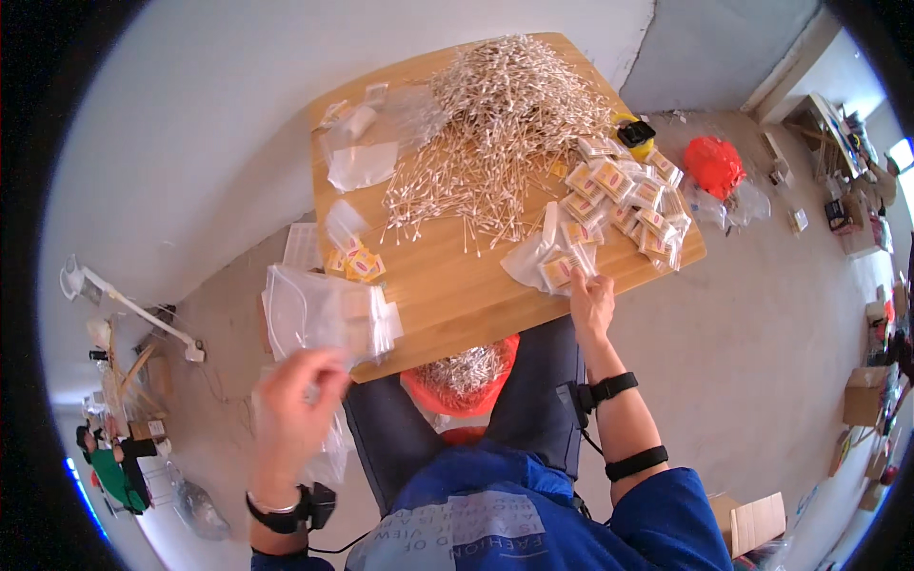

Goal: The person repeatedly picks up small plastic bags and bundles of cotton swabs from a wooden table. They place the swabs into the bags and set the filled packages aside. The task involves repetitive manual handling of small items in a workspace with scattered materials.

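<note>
My right hand [592,303] is closed on the near edge of a small clear bag of cotton swabs [558,270] with a yellow label, at the table's front edge. Beside that bag lies an open clear plastic bag [526,257], partly under it. My left hand [303,404] is smeared by motion, its fingers curled, just in front of a stack of clear plastic bags [309,309] on the table's left corner. Whether it holds anything is not visible. A big heap of loose cotton swabs [514,105] covers the far middle of the table.
Several filled swab bags [628,195] pile up at the table's right. Yellow cards [357,264] lie at its left, below crumpled clear bags [362,164]. A yellow container [636,138] stands at the right edge. Between my legs, a red bag [466,381] holds more swabs. Another red bag [714,167] is on the floor.
</note>
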Demonstrator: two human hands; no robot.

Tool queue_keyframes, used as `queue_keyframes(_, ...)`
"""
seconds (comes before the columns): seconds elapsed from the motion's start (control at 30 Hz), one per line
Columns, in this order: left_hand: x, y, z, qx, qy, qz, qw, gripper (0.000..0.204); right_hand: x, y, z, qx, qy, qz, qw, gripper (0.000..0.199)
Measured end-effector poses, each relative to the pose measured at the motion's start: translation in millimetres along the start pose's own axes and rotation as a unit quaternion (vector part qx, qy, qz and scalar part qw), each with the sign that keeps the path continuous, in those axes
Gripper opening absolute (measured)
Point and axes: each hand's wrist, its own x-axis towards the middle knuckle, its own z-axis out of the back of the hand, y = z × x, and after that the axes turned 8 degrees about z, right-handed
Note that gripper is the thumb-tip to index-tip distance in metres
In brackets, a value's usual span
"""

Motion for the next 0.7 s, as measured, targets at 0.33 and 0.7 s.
queue_keyframes(0.33,-8,17,-107,-0.006,0.265,-0.131,0.955,0.028,17,4,-1,-0.327,0.092,0.525,0.780,0.096)
queue_keyframes(0.7,-10,36,-125,-0.016,0.295,-0.071,0.953,0.032,19,19,-1,-0.303,0.183,0.506,0.786,0.089)
